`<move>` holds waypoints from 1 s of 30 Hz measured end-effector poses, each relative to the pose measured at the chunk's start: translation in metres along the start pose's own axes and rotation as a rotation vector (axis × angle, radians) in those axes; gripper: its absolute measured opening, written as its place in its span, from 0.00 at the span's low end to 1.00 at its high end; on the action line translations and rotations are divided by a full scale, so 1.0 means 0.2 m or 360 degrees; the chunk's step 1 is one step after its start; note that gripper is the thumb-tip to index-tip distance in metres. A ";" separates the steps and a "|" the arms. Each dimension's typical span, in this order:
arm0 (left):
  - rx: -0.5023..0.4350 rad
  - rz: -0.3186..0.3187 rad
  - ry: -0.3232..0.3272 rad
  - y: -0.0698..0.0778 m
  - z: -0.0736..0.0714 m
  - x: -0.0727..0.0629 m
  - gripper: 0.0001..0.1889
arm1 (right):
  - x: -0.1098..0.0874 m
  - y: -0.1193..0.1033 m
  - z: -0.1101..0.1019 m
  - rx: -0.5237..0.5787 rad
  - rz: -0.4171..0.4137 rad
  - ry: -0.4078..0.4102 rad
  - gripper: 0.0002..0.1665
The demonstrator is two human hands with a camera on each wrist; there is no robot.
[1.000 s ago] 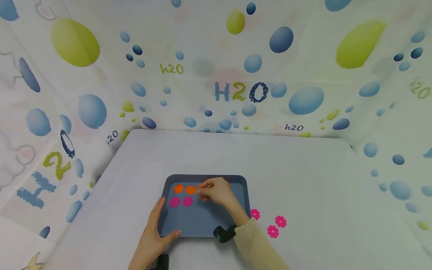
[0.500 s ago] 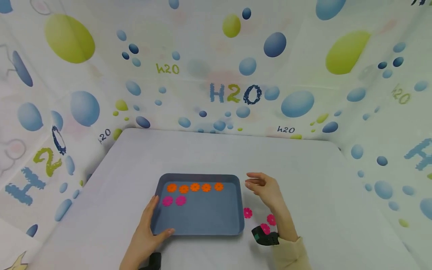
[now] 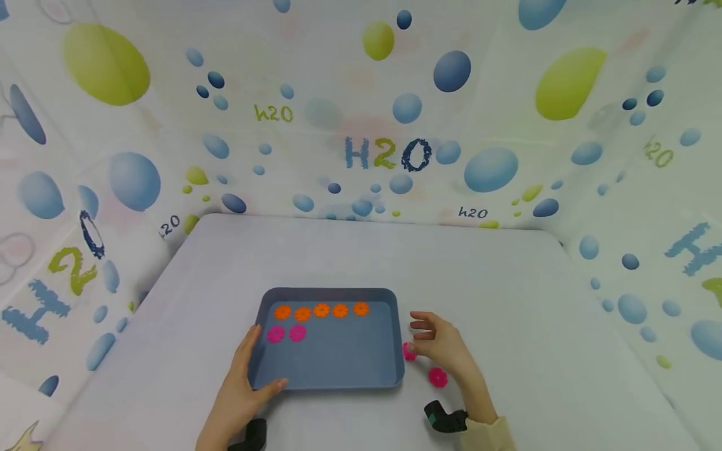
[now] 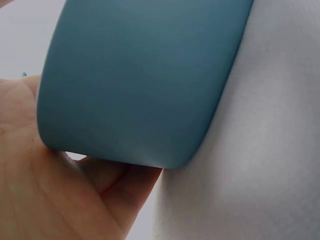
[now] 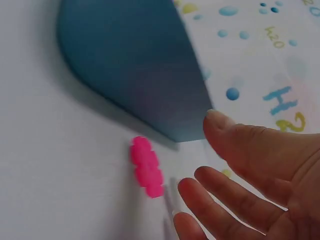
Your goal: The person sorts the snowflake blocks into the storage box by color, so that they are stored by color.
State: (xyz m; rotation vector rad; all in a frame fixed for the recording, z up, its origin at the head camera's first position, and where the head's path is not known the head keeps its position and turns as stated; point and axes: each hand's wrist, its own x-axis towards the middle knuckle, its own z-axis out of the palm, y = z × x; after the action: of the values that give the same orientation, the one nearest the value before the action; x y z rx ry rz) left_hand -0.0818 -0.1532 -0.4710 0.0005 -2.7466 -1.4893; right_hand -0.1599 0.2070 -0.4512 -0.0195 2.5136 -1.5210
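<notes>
A grey-blue tray [image 3: 333, 383] lies on the table, with a row of several orange flower-shaped pieces [image 3: 321, 310] and two pink flower-shaped pieces [image 3: 276, 334] in its left part. My left hand [image 3: 239, 376] holds the tray's near left corner, thumb at the front rim and fingers along the left side. Right of the tray, my right hand [image 3: 442, 344] hovers with loosely bent fingers and nothing between them. Its thumb overlaps a pink flower piece [image 5: 146, 167] beside the tray wall in the head view. Another pink flower piece [image 3: 437, 377] lies nearer the front.
The white tabletop [image 3: 479, 269] spreads around the tray. A printed cloth [image 3: 316, 69] with bubbles and lettering hangs behind and at both sides. Each wrist carries a black camera mount [image 3: 444, 418].
My right hand has left the tray's inside, moved right, then lowered toward the loose pink pieces. More orange pieces show in the top row. My left hand stays on the tray corner.
</notes>
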 end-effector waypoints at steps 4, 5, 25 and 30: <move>0.0005 -0.0024 -0.0028 0.00 0.00 0.00 0.58 | 0.00 0.04 0.04 -0.0111 -0.0005 0.0038 0.39; 0.0004 -0.0028 -0.0031 0.01 -0.01 0.00 0.58 | -0.01 0.04 0.05 -0.0145 -0.0019 0.0053 0.40; 0.0030 -0.0029 -0.0004 0.02 0.00 0.01 0.57 | 0.00 0.02 0.06 -0.0607 -0.0116 0.0128 0.15; 0.0036 -0.0062 -0.0011 0.02 0.00 0.00 0.57 | 0.00 0.02 0.05 -0.0574 -0.0052 0.0105 0.09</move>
State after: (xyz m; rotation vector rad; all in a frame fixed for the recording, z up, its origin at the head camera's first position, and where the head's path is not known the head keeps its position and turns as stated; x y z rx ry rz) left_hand -0.0816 -0.1513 -0.4669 0.0493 -2.7844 -1.4698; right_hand -0.1575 0.1994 -0.4590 -0.0652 2.8183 -1.0745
